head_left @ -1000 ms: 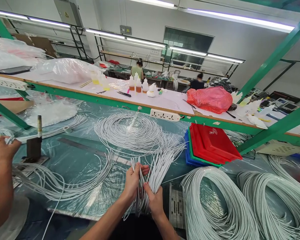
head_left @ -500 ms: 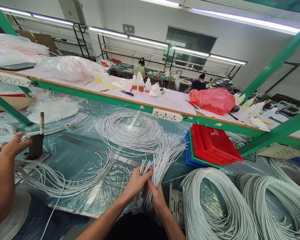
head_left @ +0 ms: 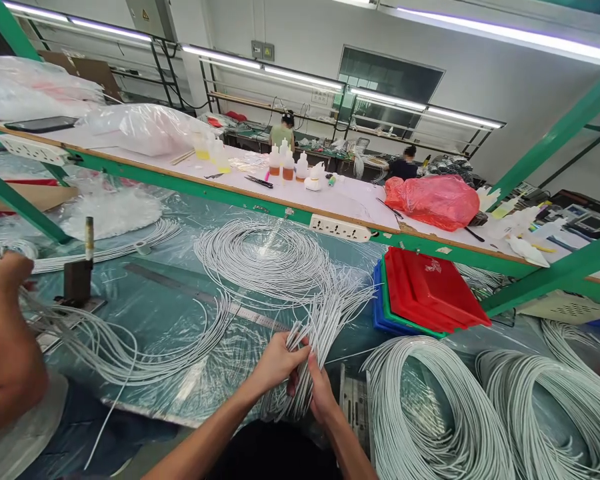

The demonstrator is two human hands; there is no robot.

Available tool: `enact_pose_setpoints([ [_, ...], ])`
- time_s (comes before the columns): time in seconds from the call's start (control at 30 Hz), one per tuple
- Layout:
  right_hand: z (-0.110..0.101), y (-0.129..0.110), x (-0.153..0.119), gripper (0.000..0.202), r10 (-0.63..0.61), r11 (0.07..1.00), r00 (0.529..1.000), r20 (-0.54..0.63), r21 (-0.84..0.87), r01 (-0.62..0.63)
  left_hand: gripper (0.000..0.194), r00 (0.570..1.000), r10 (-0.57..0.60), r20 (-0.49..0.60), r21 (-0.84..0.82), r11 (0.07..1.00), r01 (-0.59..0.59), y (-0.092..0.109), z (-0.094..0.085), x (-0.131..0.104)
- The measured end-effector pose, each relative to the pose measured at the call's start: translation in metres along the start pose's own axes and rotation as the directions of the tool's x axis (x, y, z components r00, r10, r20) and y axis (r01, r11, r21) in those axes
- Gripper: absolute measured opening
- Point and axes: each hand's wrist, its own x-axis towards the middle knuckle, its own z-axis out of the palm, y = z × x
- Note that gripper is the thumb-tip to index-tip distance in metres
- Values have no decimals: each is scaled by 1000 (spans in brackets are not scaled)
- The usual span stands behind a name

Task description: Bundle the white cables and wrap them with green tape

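A thick bundle of white cables (head_left: 325, 323) lies across the near edge of the bench, its cut ends fanned toward the red bins. My left hand (head_left: 279, 360) is closed round a smaller group of cable ends at the bundle's left side. On the right side, my right hand (head_left: 321, 387) wraps the main bundle, its thumb near the left thumb. The cables hide most of the fingers of both hands. Just behind the bundle sits a large flat coil of white cable (head_left: 210, 260). A steel ruler (head_left: 250, 316) lies on the bench to the left.
Red bins (head_left: 433, 287) stand behind on the right, with large cable coils (head_left: 430, 400) in front. A co-worker's arm (head_left: 10, 340) is at the left, near a dark clamp-like fixture (head_left: 77, 280). A raised shelf (head_left: 350, 200) with bottles crosses behind.
The smaller group in my left hand has come closer against the main bundle. The co-worker's hand has moved left, away from the fixture. My view has shifted slightly.
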Motion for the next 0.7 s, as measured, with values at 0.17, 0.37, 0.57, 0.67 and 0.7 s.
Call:
enact_pose_setpoints([
  [0.17,-3,-2,0,49,0,1000,995,96,-7,1,25,999,39,-36,-28,999,-40,0,2,2],
  [0.37,0,-7,3,34,-51,999,999,18,3,51,29,980,57,-193,-88,993,-75,1,5,4],
  [0.57,1,-9,3,35,-72,996,993,-90,39,75,35,988,77,-134,-117,989,-93,1,4,9],
  [0.67,4,-13,4,34,-83,996,990,-118,26,87,33,990,90,-109,-81,992,-100,2,3,10],
  [0.7,5,-14,4,34,-83,996,989,-126,27,87,32,991,94,-97,-78,992,-102,3,3,10],
])
